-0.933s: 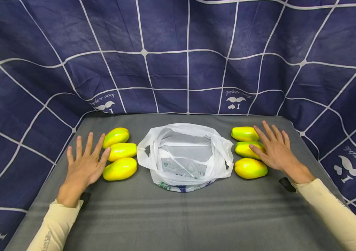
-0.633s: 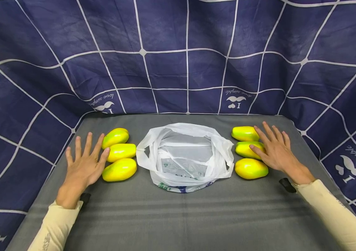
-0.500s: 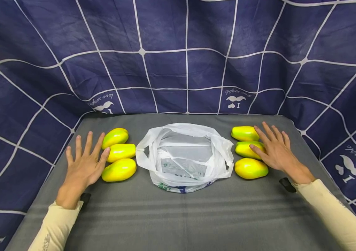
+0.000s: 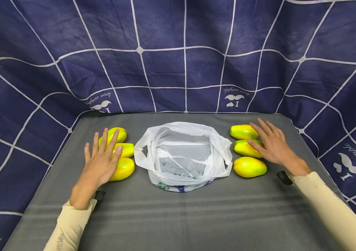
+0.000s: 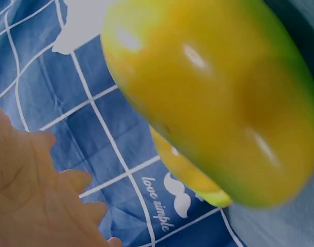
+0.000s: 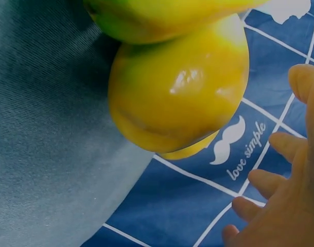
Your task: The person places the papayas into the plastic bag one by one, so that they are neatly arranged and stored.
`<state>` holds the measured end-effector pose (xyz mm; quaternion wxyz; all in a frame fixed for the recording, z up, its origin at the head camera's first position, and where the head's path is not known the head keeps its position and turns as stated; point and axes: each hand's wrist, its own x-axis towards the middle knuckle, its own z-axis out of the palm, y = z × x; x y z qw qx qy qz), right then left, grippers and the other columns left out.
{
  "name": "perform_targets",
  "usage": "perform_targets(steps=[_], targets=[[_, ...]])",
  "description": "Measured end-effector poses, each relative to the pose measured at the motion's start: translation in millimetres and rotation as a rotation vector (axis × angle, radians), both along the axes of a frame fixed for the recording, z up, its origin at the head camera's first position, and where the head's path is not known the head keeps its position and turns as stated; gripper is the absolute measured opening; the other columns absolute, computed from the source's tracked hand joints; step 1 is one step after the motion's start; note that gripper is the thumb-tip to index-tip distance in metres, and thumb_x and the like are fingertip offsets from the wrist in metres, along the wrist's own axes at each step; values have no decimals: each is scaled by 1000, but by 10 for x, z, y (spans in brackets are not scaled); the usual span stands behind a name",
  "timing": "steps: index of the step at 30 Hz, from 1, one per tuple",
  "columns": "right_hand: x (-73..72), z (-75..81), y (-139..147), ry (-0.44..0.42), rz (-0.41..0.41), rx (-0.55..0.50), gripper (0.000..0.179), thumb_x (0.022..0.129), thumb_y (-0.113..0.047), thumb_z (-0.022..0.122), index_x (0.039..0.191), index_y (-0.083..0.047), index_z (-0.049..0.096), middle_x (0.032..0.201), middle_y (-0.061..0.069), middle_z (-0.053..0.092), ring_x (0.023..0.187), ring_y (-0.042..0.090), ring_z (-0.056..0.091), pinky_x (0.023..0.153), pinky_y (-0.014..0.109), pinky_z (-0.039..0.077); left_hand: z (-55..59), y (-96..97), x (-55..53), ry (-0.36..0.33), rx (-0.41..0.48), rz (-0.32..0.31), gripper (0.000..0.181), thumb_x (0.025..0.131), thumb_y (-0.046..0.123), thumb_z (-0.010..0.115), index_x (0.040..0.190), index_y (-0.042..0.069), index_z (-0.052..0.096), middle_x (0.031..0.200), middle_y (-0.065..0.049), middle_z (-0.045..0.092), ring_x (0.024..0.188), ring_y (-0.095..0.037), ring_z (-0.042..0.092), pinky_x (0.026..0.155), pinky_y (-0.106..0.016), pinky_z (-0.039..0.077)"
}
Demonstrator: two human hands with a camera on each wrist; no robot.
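Observation:
Above the three glossy yellow-green oblong fruits on the left, which look like papayas or mangoes, my left hand (image 4: 101, 165) hovers with fingers straight and spread. It partly covers the back fruit (image 4: 120, 134), the middle fruit (image 4: 127, 150) and the front fruit (image 4: 124, 169). The left wrist view shows a gap between the palm (image 5: 23, 190) and the nearest fruit (image 5: 198, 98). On the other side, my right hand (image 4: 273, 146) spreads over the outer ends of a back fruit (image 4: 242, 131) and a middle fruit (image 4: 245, 148). Below its thumb lies a front fruit (image 4: 250, 167). Neither hand holds anything.
Between the two rows of fruit stands a white plastic bag (image 4: 182, 183), its mouth wide and its handles folded outward. Grey cloth (image 4: 181, 219) covers the table. A blue curtain (image 4: 165, 69) with white grid lines hangs behind and along both sides.
My left hand has moved right, from beside the left fruits to over them. My right hand has shifted slightly left and up, its fingers closer together. Fruits and bag stay put.

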<state>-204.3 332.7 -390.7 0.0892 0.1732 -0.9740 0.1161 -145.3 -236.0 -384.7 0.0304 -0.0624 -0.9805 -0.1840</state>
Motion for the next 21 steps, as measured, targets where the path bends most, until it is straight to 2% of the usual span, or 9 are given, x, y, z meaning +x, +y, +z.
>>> perform_targets(steps=[6,13,21], targets=[[-104,23,9,-43,-6,11,66,102,-44,53,157,-14,32,165,22,19,146,54,17,109,72,16,9,159,-24,11,52,-13,62,107,55,12,162,31,-2,168,-6,-16,152,-36,-23,115,-70,-13],[-161,29,-21,-97,30,26,65,102,-42,54,158,-18,31,165,22,16,146,55,14,110,74,16,7,293,-42,28,90,-50,61,107,54,16,162,32,0,169,-7,-11,153,-37,-18,115,-72,-8],[-270,64,-29,-127,18,25,65,102,-43,54,157,-15,33,165,24,16,146,59,12,108,80,14,7,420,-101,6,107,-102,63,107,55,18,162,31,1,169,-8,-9,154,-41,-13,115,-72,-5]])
